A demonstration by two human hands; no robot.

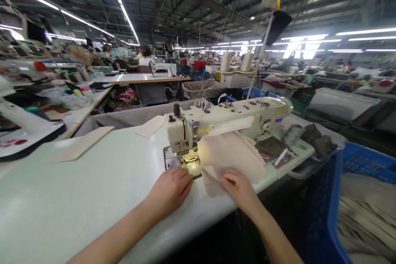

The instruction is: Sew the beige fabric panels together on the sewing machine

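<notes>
**Beige fabric panels [230, 157] lay under the hands at the presser foot [189, 160] of an industrial sewing machine [235, 117].**
The left hand [169, 189] was open and flat on the white surface [62, 198], just before the foot. The right hand [236, 187] was open on the layers, pressing without evident grip. The panels lay near the surface's front edge.

Matt cloth panels [232, 156]; glossy tabletop [77, 185]; painted metal sewing machine [235, 117].

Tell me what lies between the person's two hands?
In the head view, the left hand and right hand have a beige fabric edge between them, on the white sewing table.
</notes>
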